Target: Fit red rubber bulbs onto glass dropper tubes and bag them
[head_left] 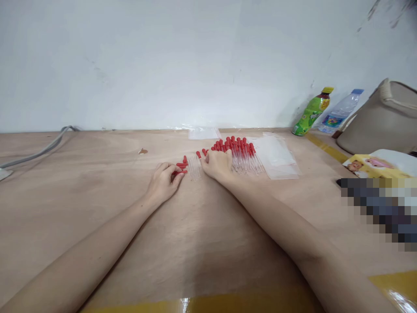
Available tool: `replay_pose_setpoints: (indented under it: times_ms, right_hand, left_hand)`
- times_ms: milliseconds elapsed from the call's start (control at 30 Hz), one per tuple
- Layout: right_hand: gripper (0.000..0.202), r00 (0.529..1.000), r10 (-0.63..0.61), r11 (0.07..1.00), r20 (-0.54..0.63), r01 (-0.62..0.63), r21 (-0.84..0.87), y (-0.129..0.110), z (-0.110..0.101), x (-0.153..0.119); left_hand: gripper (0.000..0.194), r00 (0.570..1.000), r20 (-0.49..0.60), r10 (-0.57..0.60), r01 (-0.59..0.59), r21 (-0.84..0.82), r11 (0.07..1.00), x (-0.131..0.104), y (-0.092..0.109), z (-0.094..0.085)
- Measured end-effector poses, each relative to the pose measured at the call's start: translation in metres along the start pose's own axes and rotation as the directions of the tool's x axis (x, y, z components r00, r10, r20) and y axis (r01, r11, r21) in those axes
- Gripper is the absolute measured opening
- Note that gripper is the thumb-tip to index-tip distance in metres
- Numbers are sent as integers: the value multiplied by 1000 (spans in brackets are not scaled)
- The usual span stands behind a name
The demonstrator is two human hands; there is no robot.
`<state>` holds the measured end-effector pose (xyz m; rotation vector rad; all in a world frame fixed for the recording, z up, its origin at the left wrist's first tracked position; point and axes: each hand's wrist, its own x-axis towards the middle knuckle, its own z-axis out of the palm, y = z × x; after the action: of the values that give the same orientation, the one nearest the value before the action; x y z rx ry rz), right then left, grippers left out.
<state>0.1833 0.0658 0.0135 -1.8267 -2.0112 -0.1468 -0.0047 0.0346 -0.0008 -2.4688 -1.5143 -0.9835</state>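
Note:
Clear thin tubes point(194, 168) lie side by side at the middle of the table, between my hands. Just left of them are several loose red rubber caps point(184, 159), and my left hand point(165, 179) has its curled fingers on the nearest ones. My right hand point(217, 164) is closed beside the tubes' right side; whatever its fingers hold is hidden. Right of and behind it lies a pile of clear droppers with red tops point(241, 152). A couple of red tops show just beyond my right fingers.
Clear plastic bags point(278, 158) lie right of the pile, another point(204, 133) by the wall. Farther right are a green bottle point(309, 114), a clear bottle point(340, 112), a beige bag point(379, 119) and a yellow printed package point(366, 166). A grey cable point(42, 151) lies left.

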Motion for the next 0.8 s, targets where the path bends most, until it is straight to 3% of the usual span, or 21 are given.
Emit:
replay_pose_setpoints:
  times_ms: [200, 500, 633, 800]
  right_hand:
    - [29, 998, -30, 999, 58, 31, -14, -19, 6, -5]
    - [27, 996, 2, 1000, 87, -1, -11, -12, 2, -8]
    - [26, 999, -30, 998, -46, 32, 57, -1, -3, -14]
    - [18, 946, -240, 935, -218, 286, 211, 29, -4, -43]
  left_hand:
    - [12, 998, -35, 48, -47, 9, 999, 1, -1, 1]
    - [10, 988, -51, 147, -147, 1, 989, -1, 6, -1]
    - [15, 990, -37, 133, -136, -90, 987, -5, 11, -3]
    - [24, 985, -40, 165, -170, -162, 972, -6, 16, -1]
